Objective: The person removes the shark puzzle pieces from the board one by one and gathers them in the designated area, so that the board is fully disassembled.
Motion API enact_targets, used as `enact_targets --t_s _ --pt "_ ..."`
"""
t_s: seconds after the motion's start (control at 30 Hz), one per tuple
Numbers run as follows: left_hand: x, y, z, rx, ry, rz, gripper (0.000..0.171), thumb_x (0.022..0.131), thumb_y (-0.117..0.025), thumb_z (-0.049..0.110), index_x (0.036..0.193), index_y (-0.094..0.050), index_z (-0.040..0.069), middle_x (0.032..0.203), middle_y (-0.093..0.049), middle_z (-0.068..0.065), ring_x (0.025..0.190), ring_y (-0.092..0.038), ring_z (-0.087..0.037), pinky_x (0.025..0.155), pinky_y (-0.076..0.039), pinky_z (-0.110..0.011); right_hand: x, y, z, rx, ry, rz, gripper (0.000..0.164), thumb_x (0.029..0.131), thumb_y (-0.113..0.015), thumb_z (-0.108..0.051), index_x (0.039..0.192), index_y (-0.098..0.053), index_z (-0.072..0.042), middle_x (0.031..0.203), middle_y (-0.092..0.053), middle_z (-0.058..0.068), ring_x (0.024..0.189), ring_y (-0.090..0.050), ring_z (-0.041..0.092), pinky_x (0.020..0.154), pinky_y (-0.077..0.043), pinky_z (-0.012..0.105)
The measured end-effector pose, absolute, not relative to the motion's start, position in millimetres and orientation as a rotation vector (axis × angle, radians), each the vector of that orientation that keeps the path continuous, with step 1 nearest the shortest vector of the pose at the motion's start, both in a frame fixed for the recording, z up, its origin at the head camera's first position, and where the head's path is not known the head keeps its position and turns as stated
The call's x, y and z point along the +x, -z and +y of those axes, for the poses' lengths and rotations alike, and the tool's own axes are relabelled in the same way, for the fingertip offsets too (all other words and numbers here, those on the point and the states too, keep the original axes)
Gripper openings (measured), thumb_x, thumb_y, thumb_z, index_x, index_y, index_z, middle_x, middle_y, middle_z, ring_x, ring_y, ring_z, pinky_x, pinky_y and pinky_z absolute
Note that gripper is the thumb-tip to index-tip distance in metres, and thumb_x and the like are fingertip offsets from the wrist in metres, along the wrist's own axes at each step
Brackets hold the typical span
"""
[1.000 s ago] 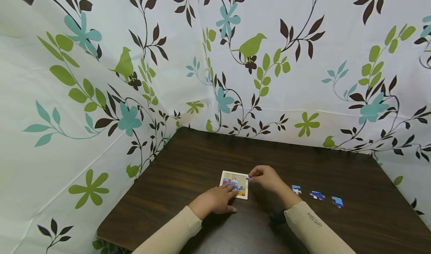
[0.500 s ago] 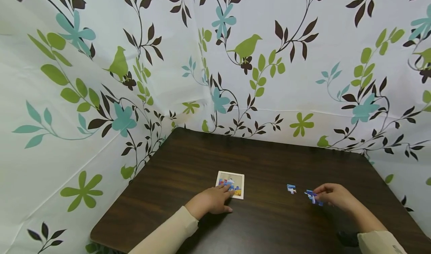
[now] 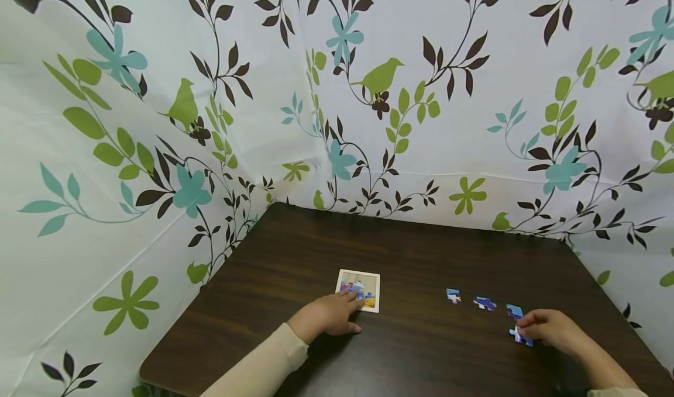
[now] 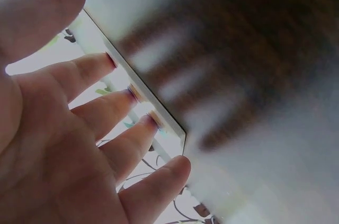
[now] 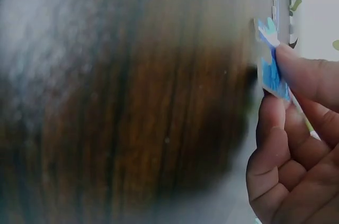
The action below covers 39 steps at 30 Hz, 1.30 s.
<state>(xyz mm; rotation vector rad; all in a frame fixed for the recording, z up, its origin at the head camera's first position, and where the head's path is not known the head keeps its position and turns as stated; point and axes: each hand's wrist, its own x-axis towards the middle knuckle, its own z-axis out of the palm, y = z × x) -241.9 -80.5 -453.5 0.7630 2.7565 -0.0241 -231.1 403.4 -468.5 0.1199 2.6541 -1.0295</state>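
Observation:
My left hand (image 3: 327, 315) rests on a small square puzzle tray (image 3: 372, 310) with a pale wooden frame. In the left wrist view its fingers (image 4: 103, 108) are extended, with several fingertips on the tray's surface. A partly filled colourful picture shows in the tray; the hand covers its lower left. At the right, my right hand (image 3: 552, 328) pinches a blue and white jigsaw piece (image 5: 271, 73) between thumb and fingers. This piece is just in front of another blue jigsaw piece (image 3: 513, 310); whether they touch, I cannot tell.
Two more loose jigsaw pieces, one blue and white (image 3: 453, 295) and one darker blue (image 3: 484, 303), lie in a row between tray and right hand. The dark wood table (image 3: 411, 350) meets a patterned curtain (image 3: 421, 151) behind and at the left.
My right hand has moved from the tray's right edge to the far right end of the row of pieces, carrying a jigsaw piece. My left hand has stayed on the tray.

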Motion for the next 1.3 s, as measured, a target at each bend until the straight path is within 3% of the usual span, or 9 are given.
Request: enact_targets --t_s 0.47,1.3 --pt "-241.3 453.4 -82.5 0.772 0.016 2.760 0.068 0.094 -0.060 0.054 0.153 -0.039 0.029 0.163 -0.030 0.001 0.150 -0.031 -0.023 0.117 -0.036 -0.044 -231.5 471.0 401.5 0.091 0.946 2.742 0.020 0.087 -0.074 -0.016 0.098 -0.071 0.001 0.092 -0.070 0.006 0.079 -0.059 0.016 0.065 -0.051 0.033" --pt "-239.4 455.5 -84.4 0.763 -0.017 2.762 0.068 0.094 -0.061 0.053 0.154 -0.038 0.029 0.164 -0.029 0.002 0.151 -0.027 -0.021 0.118 -0.035 -0.043 -233.0 469.9 400.1 0.057 0.868 2.831 0.018 0.090 -0.069 -0.017 0.097 -0.071 0.000 0.090 -0.068 0.005 0.077 -0.057 0.016 0.063 -0.047 0.033"
